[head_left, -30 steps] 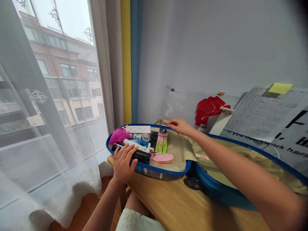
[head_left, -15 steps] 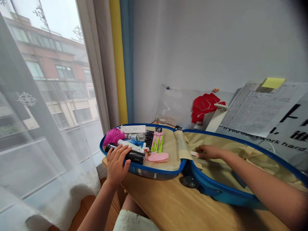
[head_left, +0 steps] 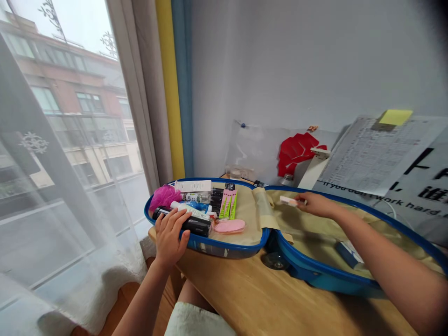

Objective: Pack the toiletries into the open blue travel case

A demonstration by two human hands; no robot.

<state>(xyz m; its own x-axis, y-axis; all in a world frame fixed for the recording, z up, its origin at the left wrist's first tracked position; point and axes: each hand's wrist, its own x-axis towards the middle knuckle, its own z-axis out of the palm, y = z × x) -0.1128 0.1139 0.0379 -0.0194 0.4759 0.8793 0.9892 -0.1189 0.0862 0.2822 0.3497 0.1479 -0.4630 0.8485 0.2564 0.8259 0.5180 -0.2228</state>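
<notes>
A blue suitcase (head_left: pixel 224 253) lies spread open on the wooden table. My left hand (head_left: pixel 172 233) lies with its fingers outstretched over a black bottle (head_left: pixel 200 227) at the near edge of the left half. Around it are a magenta bath puff (head_left: pixel 164 198), a white tube (head_left: pixel 189 209), a long white box (head_left: pixel 194 186), several pink-and-green sticks (head_left: pixel 228 204) and a pink oval item (head_left: pixel 230 226). Over the right half, my right hand (head_left: pixel 313 204) pinches a small white-and-pink box (head_left: pixel 289 201). A blue-and-white box (head_left: pixel 350 255) sits below my right forearm, partly covered by it.
The wooden table (head_left: pixel 224 284) extends under the suitcase. Behind stand a bottle with a metal cap (head_left: pixel 287 179) and a white stand (head_left: pixel 313 170) against the wall. Papers (head_left: pixel 367 154) hang at right. A sheer curtain (head_left: pixel 70 210) covers the window at left.
My right hand has lifted the small white-and-pink box slightly up from the suitcase's right half. More of the blue-and-white box shows. My left hand stays in place.
</notes>
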